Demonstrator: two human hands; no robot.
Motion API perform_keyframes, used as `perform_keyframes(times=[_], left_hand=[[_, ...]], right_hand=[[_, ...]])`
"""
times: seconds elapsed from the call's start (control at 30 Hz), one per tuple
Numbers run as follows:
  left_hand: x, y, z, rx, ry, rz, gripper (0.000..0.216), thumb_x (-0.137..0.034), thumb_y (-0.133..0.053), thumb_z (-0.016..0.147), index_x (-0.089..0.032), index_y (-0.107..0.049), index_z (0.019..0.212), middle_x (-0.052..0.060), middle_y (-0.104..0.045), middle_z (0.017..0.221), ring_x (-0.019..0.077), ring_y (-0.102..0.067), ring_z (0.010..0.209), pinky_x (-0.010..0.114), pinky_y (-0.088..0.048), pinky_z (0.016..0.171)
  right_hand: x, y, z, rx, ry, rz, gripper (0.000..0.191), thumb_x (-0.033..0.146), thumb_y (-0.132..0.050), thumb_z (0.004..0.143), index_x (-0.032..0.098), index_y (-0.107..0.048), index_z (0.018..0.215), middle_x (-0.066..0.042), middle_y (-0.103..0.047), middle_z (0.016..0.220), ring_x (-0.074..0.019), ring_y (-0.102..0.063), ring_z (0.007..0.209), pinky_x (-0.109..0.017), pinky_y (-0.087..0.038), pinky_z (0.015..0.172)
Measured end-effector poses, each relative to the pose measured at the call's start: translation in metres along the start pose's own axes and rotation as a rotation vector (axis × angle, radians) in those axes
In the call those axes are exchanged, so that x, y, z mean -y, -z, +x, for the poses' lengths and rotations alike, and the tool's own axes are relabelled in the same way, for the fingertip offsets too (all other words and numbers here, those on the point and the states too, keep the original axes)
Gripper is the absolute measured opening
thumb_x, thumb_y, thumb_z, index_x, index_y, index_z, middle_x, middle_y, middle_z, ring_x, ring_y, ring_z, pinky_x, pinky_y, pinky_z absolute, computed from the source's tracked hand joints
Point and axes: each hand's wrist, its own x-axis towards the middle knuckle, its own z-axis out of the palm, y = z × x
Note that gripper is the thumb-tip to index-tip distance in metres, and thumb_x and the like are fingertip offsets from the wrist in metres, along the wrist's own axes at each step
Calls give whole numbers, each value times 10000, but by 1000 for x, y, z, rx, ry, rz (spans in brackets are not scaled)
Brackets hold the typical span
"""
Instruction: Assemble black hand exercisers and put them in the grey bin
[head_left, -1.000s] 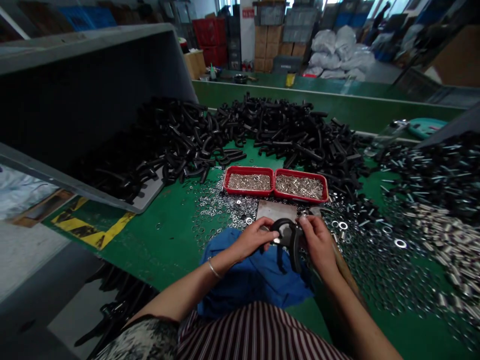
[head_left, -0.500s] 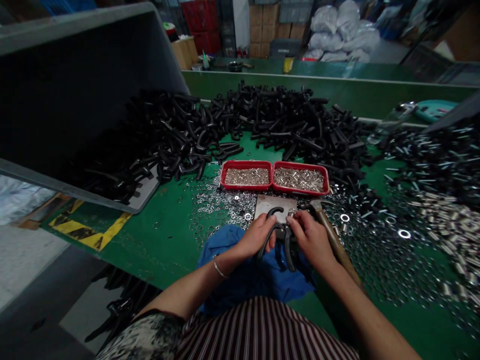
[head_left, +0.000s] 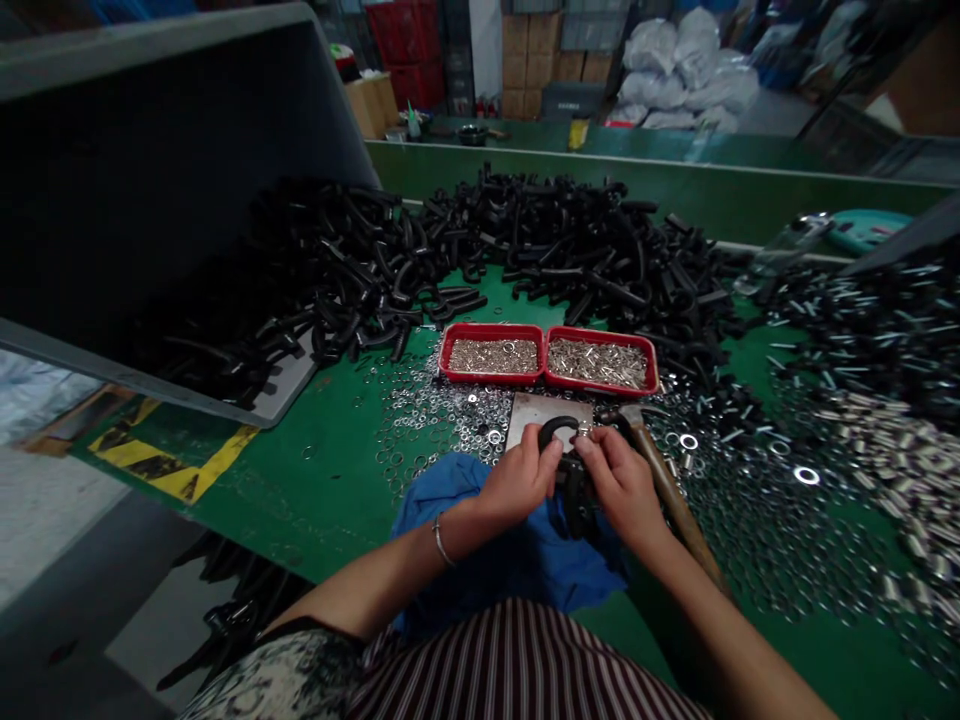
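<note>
Black hooked part [head_left: 558,428] is gripped by my left hand [head_left: 521,478], thumb and fingers closed around it, its curved end pointing up and away. Dark legs of the same piece hang below, partly hidden by my fingers. My right hand [head_left: 624,490] is closed at the part's right side, thumb and forefinger pinching a small shiny metal piece [head_left: 584,428] too small to name. Both hands are over the near edge of a flat metal plate [head_left: 536,408]. A blue cloth [head_left: 442,490] lies under my wrists.
Two red trays [head_left: 491,378] of small metal pins stand beyond the plate. A hammer [head_left: 679,500] lies right of my right hand. Black parts [head_left: 555,240] are heaped behind and spill from a tipped grey bin [head_left: 289,395]. Loose rings [head_left: 420,420] and metal sleeves [head_left: 892,450] cover the green table.
The black part has turned in my left hand, its legs now closer together and its hook nearer my right fingertips. My left hand has shifted slightly right and up.
</note>
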Motion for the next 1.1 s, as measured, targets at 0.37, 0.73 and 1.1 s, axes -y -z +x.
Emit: perform_keyframes(times=[0.37, 0.73, 1.1], left_hand=[[-10, 31, -16, 199, -233, 711, 687, -724, -345, 924, -102, -490, 1176, 165, -712, 840, 289, -699, 708, 349, -484, 600], [-6, 39, 33, 236, -318, 662, 690, -716, -517, 861, -111, -508, 1192, 143, -695, 835, 296, -695, 745, 352, -511, 623], [-31, 55, 122, 240, -405, 1064, 314, -404, -544, 956, -144, -711, 1010, 145, -724, 864, 269, -696, 801, 342, -499, 715]], right_hand=[[15, 18, -9, 410, 76, 136, 290, 415, -397, 1025, 207, -589, 1090, -59, -666, 1042, -195, -627, 1005, -315, -494, 898], [-4, 17, 31, 386, 92, -195, 320, 418, -440, 998, 184, -626, 1113, -96, -706, 1026, -229, -675, 910, -335, -521, 808], [-62, 43, 155, 57, 263, -801, 269, 347, -542, 953, 182, -754, 980, -131, -667, 1029, -305, -519, 1109, -382, -464, 882]])
